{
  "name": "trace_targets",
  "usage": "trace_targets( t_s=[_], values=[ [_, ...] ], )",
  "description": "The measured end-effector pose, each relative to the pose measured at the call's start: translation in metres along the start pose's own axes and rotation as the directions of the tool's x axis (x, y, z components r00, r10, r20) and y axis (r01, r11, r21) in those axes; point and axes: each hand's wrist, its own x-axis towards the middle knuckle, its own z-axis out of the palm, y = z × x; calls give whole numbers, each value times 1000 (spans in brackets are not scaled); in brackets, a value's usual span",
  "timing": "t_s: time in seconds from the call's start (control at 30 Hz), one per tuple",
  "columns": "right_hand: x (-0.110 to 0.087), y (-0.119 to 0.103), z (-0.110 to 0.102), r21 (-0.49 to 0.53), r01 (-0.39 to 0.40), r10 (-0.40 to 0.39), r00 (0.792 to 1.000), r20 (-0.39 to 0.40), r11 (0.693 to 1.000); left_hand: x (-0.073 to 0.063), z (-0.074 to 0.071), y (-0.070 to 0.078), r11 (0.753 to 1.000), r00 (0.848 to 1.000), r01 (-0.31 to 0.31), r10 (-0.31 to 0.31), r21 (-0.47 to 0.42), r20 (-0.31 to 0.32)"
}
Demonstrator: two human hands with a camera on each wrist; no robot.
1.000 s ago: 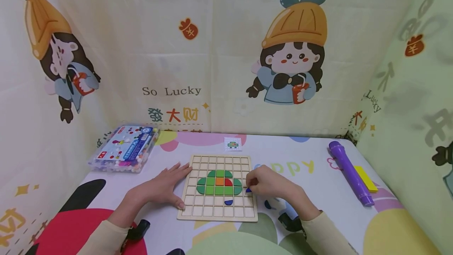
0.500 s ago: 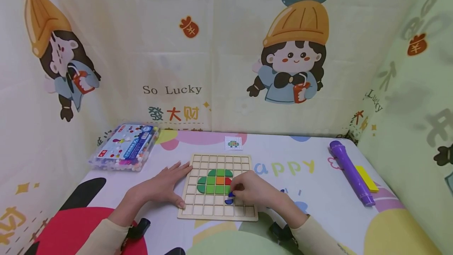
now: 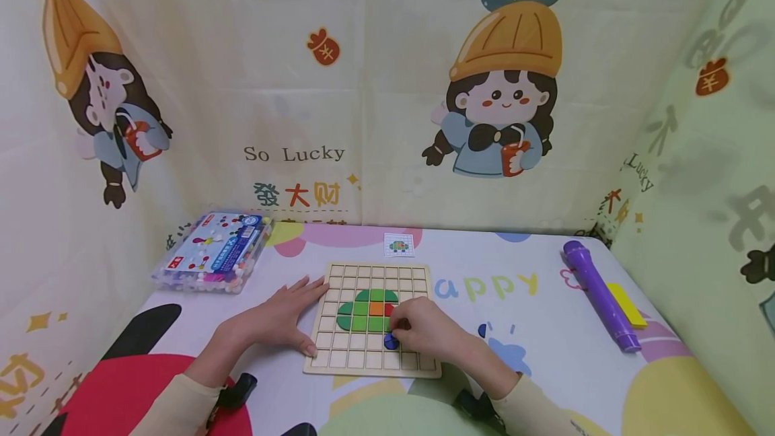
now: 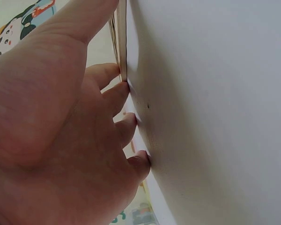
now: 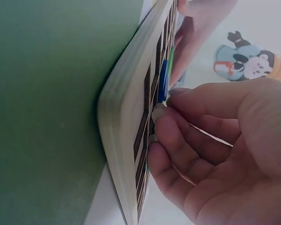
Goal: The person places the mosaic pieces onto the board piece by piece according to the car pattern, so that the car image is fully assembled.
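Observation:
A wooden grid board (image 3: 340,360) lies on the table, with green tiles (image 3: 360,323), an orange square (image 3: 377,309) and a partly hidden red piece (image 3: 389,310) in its cells. My left hand (image 3: 280,318), fingers spread, touches the board's left edge, the thumb near the lower left corner. With thumb and fingertips my right hand (image 3: 431,330) pinches a blue half-round piece (image 5: 164,82) at the board's surface. Together with another blue half-round in that cell it forms a round blue shape (image 3: 391,341) below the green tiles. The right hand hides cells on the board's right side.
A small printed pattern card (image 3: 399,245) lies behind the board. At the back left stands a clear box (image 3: 212,254) of colourful parts. One loose blue piece (image 3: 482,330) lies right of the board. Farther right are a purple tube (image 3: 601,296) and a yellow block (image 3: 627,305).
My right hand has moved left from the board's right edge with the blue half-round piece, bringing it down against the other blue half-round. The left hand has stayed in place.

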Motion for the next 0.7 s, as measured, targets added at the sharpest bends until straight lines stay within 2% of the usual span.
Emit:
trace_targets(
  t_s=[0.27, 0.53, 0.7],
  values=[
    [-1, -3, 0, -56, -10, 11, 1000, 22, 998, 0, 0, 0, 1000, 1000, 8, -8, -9, -1],
    [-3, 2, -7, -2, -46, 46, 998, 52, 999, -1, 1, -1, 1000, 1000, -1, 1, -4, -10],
    [-5, 11, -18, -37, -37, 39, 998, 53, 999, -1, 1, 0, 1000, 1000, -3, 3, -3, -14]
  ],
)
